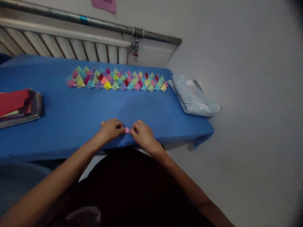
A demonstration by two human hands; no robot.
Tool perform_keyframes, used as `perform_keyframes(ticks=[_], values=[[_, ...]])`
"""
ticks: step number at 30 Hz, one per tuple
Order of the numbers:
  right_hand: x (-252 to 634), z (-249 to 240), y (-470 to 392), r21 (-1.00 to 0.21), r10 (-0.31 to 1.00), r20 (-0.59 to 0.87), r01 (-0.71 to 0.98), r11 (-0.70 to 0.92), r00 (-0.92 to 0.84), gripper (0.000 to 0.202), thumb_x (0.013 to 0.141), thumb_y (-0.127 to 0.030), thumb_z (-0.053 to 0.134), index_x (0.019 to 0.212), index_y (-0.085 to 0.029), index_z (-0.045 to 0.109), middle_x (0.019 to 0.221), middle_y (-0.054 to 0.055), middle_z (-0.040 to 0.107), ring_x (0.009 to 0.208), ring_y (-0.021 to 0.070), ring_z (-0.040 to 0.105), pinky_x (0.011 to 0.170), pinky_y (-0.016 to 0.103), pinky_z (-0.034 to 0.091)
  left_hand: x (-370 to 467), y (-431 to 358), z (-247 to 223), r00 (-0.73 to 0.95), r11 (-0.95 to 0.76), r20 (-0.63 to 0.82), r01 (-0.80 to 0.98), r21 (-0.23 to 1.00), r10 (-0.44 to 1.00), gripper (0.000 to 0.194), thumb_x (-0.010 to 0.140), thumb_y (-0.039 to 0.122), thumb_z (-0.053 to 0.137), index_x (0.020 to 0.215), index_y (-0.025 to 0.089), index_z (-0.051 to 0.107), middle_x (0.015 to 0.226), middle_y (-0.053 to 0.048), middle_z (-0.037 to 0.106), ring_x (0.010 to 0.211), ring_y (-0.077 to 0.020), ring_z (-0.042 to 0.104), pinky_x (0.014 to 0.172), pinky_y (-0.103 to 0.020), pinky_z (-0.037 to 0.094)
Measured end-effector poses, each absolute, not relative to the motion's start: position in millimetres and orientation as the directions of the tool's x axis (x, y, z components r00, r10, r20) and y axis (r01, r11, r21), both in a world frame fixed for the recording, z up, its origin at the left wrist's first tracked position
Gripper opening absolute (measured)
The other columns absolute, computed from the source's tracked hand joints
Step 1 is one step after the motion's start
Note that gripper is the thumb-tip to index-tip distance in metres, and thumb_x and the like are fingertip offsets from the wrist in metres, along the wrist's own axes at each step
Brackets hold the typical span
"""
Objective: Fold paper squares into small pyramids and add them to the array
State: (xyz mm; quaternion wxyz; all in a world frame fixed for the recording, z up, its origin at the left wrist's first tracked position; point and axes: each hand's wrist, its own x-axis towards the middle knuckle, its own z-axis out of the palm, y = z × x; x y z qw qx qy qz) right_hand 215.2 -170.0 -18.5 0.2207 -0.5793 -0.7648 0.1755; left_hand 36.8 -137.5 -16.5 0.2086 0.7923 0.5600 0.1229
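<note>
A small piece of pink folded paper lies between my two hands, close to the near edge of the blue-covered table. My left hand pinches its left end with closed fingers. On the other side, my right hand grips the right end, fingers curled inward. Only the middle of the paper shows; my fingertips hide both ends. Beyond my hands, several rows of folded paper pieces in many colours stand close together along the back of the table.
At the left lies a stack of coloured paper with a red sheet on top. A folded light-blue cloth rests at the table's right end, against the wall. Behind the table are a white radiator and a metal pipe.
</note>
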Motion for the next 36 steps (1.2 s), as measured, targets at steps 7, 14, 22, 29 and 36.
perform_keyframes(ticks=[7,14,22,29,36], values=[[216.2,-14.6,-165.6,-0.532,0.969,0.085,0.811,0.242,-0.233,0.022,0.088,-0.024,0.061,0.068,-0.019,0.057,0.082,0.003,0.061,0.073,0.0138,0.052,0.065,0.028,0.036,35.1,-140.0,-18.0,0.347,-0.314,0.016,0.825,0.469,0.938,0.026,0.08,0.039,0.063,0.064,0.02,0.065,0.073,-0.002,0.065,0.07,-0.0185,0.06,0.062,-0.031,0.039],[220.5,-10.5,-158.5,-0.536,0.972,-0.005,0.821,0.195,-0.234,0.019,0.084,-0.026,0.065,0.067,-0.02,0.059,0.08,0.0,0.06,0.066,0.0116,0.05,0.057,0.026,0.031,39.1,-158.9,-32.5,0.483,-0.558,0.282,0.753,0.349,0.829,0.017,0.093,0.027,0.053,0.094,0.023,0.07,0.093,-0.004,0.069,0.086,-0.0211,0.062,0.074,-0.036,0.043],[230.3,-11.4,-162.4,-0.707,0.956,0.015,0.673,0.216,-0.291,0.011,0.084,-0.019,0.063,0.074,-0.019,0.064,0.078,-0.003,0.056,0.067,0.0089,0.048,0.064,0.023,0.036,37.6,-182.9,-50.4,0.516,-0.663,0.476,0.718,0.213,0.712,0.034,0.098,0.017,0.036,0.114,0.02,0.066,0.107,-0.009,0.07,0.091,-0.0218,0.06,0.077,-0.038,0.044],[227.0,-7.0,-157.1,-0.642,0.964,-0.042,0.747,0.174,-0.262,0.009,0.081,-0.017,0.065,0.072,-0.019,0.063,0.077,-0.003,0.054,0.066,0.0094,0.047,0.062,0.023,0.034,39.6,-193.6,-38.4,0.529,-0.639,0.408,0.743,0.201,0.744,0.031,0.094,0.022,0.048,0.121,0.019,0.063,0.114,-0.01,0.068,0.101,-0.0257,0.059,0.083,-0.041,0.041],[203.7,-17.5,-167.8,-0.7,0.957,0.146,0.657,0.28,-0.252,0.013,0.086,-0.013,0.05,0.085,-0.021,0.059,0.077,-0.001,0.061,0.071,0.0123,0.055,0.066,0.023,0.042,39.2,-196.3,-39.5,0.527,-0.63,0.393,0.75,0.202,0.754,0.032,0.095,0.032,0.047,0.118,0.018,0.065,0.118,-0.013,0.066,0.105,-0.0285,0.056,0.088,-0.045,0.042]])
